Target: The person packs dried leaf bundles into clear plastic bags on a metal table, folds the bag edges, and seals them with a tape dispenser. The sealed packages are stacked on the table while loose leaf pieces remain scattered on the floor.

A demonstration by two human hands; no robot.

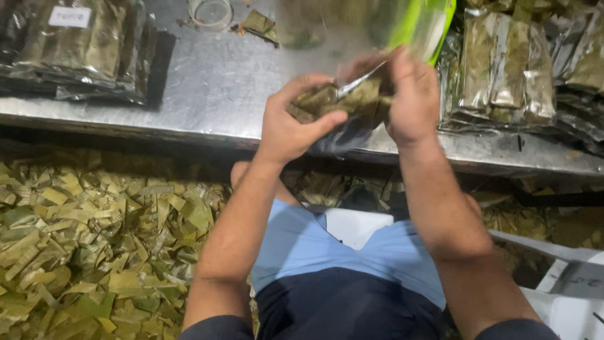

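Both hands work close together above the front edge of the steel tabletop (207, 88). The left hand (290, 123) is curled around a leaf-wrapped bundle (340, 102), thumb pressed across its near side and fingers closed behind it. The right hand (412, 97) grips the same bundle from the other side, fingers folded over its top; it is blurred, so exactly how its fingertips sit is hard to make out. A thin silvery strip (362, 80), perhaps the edge of a clear plastic bag, runs slantwise between the two hands, and a dark glossy fold of clear plastic bag (343, 135) hangs below the bundle, just over the tabletop's edge.

Behind the right hand a bright green and clear sheet (428, 25) stands tilted near the back of the tabletop. To the right lies a stack of sealed packets of leaf bundles (503, 69), overlapping one another. Another pile of packets (82, 50) sits at the far left, one bearing a white label. A small clear round container (211, 12) rests near the back edge, with a loose scrap of leaf (259, 24) just beside it.

Below the tabletop, on the left, a deep heap of cut leaf trimmings (94, 239) covers the floor. The person's light blue apron (314, 245) and dark trousers (346, 308) show between the forearms.
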